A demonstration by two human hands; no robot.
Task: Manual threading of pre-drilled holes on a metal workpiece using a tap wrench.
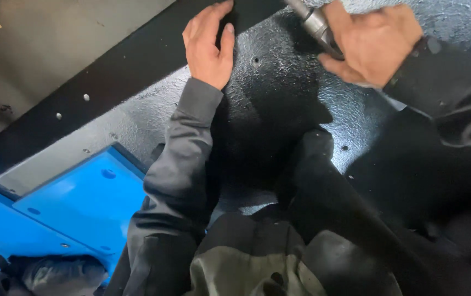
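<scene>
Rough, glossy black coated metal fills most of the frame, a textured black panel pierced by a few small round holes and lit from the right so that its centre lies in shadow. At the top of the frame, right of centre, a grey cylindrical metal tool slants down toward this panel, its upper end cut off by the frame edge, so its kind cannot be told. The right hand is wrapped around the tool's lower body, fingers curled closed on it, a grip that looks suited to steadying it against the surface. Just left of it, at top centre, the left hand lies flat with fingers together and extended, palm pressed where the panel meets a smooth black strip; it appears to brace the person or hold the strip in place. That strip runs diagonally from the top centre down to the left edge and carries a row of small pale fastener heads. Grey sleeves lead back from both hands to the bottom of the frame. At lower left sit 2 bright blue flat plates with holes, and a plain grey wall fills the upper left
</scene>
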